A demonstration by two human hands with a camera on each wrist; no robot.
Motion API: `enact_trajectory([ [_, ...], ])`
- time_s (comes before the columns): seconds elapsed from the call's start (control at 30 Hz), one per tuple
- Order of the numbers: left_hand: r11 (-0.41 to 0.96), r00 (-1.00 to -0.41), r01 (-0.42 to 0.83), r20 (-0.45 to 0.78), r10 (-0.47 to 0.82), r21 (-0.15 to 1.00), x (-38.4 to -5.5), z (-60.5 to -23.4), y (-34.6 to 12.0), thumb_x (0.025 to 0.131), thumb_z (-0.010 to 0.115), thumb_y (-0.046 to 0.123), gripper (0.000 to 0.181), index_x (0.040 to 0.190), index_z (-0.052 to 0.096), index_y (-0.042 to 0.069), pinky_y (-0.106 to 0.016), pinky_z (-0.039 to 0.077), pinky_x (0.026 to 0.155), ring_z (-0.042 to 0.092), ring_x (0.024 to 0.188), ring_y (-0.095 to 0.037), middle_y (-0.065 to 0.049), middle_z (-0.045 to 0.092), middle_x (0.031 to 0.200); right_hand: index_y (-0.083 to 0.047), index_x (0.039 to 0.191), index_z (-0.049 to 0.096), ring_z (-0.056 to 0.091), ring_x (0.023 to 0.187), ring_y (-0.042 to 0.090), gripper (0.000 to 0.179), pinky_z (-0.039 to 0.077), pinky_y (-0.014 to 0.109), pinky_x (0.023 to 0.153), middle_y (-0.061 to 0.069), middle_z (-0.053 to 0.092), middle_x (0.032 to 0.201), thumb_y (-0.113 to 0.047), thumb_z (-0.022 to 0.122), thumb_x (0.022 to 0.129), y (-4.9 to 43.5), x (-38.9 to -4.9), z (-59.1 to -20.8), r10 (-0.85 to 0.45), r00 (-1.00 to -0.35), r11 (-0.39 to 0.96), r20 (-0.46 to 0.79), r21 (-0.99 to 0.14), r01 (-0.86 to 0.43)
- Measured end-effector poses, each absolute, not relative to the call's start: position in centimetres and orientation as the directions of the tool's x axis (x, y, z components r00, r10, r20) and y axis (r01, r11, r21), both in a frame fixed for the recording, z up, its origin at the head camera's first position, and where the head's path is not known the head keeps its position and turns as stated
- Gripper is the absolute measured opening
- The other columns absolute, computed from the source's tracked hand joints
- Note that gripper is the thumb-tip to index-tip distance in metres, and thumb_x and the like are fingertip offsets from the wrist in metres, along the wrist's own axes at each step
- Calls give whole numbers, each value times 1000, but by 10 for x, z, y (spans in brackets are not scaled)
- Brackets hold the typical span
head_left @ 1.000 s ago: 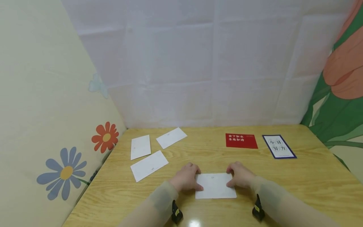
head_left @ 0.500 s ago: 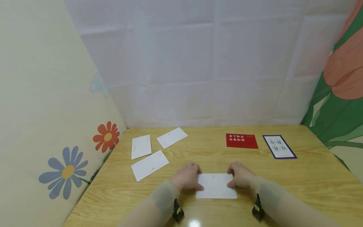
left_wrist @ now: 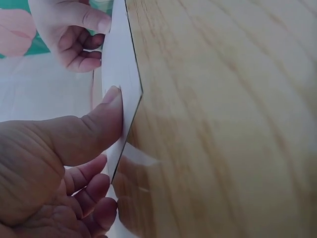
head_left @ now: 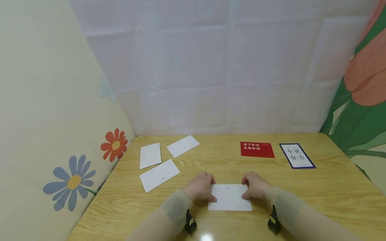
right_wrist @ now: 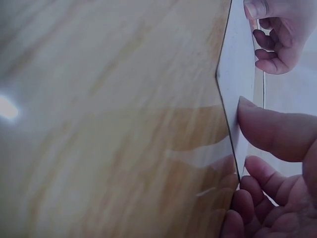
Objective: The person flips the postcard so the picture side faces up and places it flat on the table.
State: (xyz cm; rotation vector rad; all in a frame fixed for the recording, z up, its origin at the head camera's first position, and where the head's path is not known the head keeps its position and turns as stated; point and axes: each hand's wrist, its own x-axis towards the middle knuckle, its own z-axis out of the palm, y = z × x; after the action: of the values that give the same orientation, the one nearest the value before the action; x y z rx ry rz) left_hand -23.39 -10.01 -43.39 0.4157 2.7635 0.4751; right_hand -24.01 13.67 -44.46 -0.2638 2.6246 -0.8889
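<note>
A white card with a small mark near its far edge lies on the wooden table before me. My left hand grips its left side, thumb on top and fingers bent at the edge. On the opposite side my right hand grips it the same way. Both wrist views show the card flat and close to the tabletop, with each thumb pressing its upper face. Whether any fingertip reaches under the card cannot be told.
Three white cards lie at the table's left. Towards the back right are a red card with white writing and a blue-bordered card. A white cloth hangs behind the table; a flower-patterned wall stands at left.
</note>
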Motion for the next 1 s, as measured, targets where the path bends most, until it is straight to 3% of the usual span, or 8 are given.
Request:
enact_trajectory([
  [1.0,896,-910,210,-258,326,391,-238,-436,-101,67,87,37,53,106,59,14,-42,43,89,47,94,-21,-3,51,105,-10,99,57,49,91,24,40,44,43,83,7,50,103,-15,85,71,135,-241,-442,-265,-916,788,-302,-615,-25],
])
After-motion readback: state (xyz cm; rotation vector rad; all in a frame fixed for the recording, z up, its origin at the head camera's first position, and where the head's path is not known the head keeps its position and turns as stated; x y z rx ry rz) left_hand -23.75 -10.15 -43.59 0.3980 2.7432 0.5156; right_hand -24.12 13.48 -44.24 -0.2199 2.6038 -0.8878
